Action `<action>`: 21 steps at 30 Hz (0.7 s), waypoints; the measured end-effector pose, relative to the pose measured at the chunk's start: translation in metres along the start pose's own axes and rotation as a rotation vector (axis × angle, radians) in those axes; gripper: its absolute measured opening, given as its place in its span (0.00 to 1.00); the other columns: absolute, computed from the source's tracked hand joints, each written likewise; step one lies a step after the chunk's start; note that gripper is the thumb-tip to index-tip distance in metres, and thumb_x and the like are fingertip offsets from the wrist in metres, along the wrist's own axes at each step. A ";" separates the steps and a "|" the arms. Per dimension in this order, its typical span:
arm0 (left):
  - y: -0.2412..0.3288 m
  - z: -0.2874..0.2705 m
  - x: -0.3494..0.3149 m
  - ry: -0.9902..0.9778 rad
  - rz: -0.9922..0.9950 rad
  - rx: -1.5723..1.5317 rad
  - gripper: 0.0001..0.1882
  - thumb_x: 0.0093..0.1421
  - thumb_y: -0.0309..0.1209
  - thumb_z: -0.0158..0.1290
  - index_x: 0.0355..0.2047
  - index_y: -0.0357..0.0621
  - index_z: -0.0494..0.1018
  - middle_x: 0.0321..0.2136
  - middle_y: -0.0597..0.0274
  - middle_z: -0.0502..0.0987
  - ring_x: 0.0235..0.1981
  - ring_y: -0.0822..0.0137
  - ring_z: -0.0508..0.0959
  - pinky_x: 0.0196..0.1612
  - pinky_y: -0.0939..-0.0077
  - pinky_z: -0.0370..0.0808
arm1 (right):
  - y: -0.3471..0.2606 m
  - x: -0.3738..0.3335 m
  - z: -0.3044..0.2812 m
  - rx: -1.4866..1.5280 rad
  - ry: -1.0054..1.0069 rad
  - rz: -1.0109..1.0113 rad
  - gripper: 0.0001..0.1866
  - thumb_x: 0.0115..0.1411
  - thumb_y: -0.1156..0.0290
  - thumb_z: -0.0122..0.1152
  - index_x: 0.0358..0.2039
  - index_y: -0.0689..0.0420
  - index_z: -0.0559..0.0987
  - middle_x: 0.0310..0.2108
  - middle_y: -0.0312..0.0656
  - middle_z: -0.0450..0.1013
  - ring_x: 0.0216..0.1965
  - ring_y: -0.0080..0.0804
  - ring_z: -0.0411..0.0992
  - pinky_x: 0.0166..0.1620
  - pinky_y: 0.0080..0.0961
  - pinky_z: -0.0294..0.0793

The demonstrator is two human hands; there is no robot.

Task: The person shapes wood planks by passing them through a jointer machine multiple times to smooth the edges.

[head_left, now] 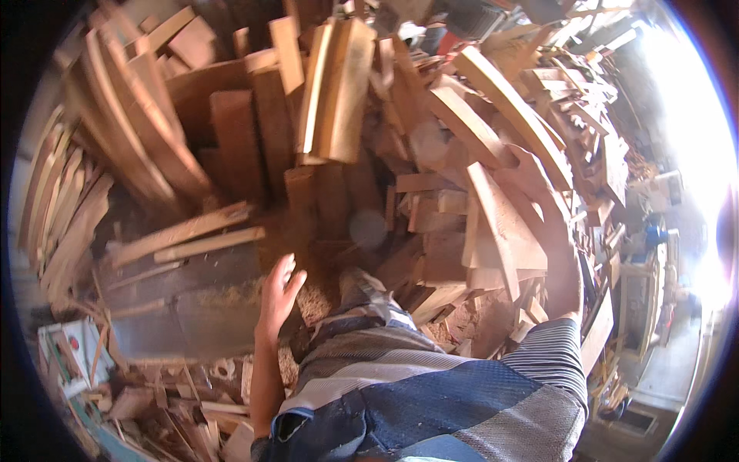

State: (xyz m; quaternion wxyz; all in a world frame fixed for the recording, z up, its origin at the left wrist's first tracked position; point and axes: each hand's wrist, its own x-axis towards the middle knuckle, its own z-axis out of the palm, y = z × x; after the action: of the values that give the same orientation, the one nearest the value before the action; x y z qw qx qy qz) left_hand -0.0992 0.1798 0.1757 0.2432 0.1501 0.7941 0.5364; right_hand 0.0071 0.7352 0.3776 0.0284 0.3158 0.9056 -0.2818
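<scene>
My right arm reaches forward over the stacked wood on the right. At its end my right hand (530, 171) is closed round the near end of a pale, thick wooden board (466, 117); its fingers are partly hidden and blurred. Just left of my legs, my left hand (280, 296) is held in the air with thumb and fingers apart and nothing in it. Beside the right forearm a wide, flat piece of wood (496, 227) stands tilted. A longer light board (517, 108) slants past just beyond the right hand.
Upright planks (335, 88) lean at the far middle, and tall boards (131, 115) lean at the left. A grey sheet-like surface (204, 323) lies left of my left hand, with narrow strips (208, 243) on it. Offcuts and sawdust (313, 302) surround my legs. A bench (647, 300) stands far right.
</scene>
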 end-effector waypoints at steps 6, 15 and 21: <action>0.039 -0.039 -0.010 0.240 0.068 -0.640 0.45 0.65 0.34 0.66 0.74 0.36 0.52 0.72 0.47 0.59 0.71 0.56 0.64 0.69 0.60 0.68 | -0.151 -0.033 0.158 0.549 -0.718 -0.341 0.42 0.50 0.57 0.72 0.64 0.65 0.74 0.50 0.48 0.79 0.51 0.35 0.76 0.56 0.33 0.74; 0.018 -0.194 -0.115 1.041 0.202 -0.658 0.18 0.64 0.44 0.66 0.43 0.46 0.74 0.38 0.71 0.72 0.43 0.73 0.69 0.53 0.74 0.65 | -0.317 -0.133 0.362 0.416 -1.307 -0.655 0.46 0.47 0.54 0.74 0.64 0.67 0.73 0.57 0.48 0.75 0.58 0.36 0.71 0.64 0.33 0.66; -0.033 -0.224 -0.169 1.298 -0.077 -0.594 0.33 0.71 0.58 0.50 0.55 0.37 0.77 0.46 0.57 0.80 0.51 0.63 0.75 0.60 0.60 0.68 | -0.344 -0.162 0.418 0.422 -1.471 -0.619 0.41 0.50 0.56 0.74 0.62 0.64 0.76 0.57 0.47 0.76 0.59 0.34 0.71 0.64 0.29 0.64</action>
State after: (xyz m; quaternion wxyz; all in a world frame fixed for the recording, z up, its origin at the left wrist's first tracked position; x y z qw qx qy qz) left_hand -0.0798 -0.0911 0.2522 -0.2292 -0.3001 0.6036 0.7022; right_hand -0.1186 0.2036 0.2327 0.4750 -0.2146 0.6297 -0.5760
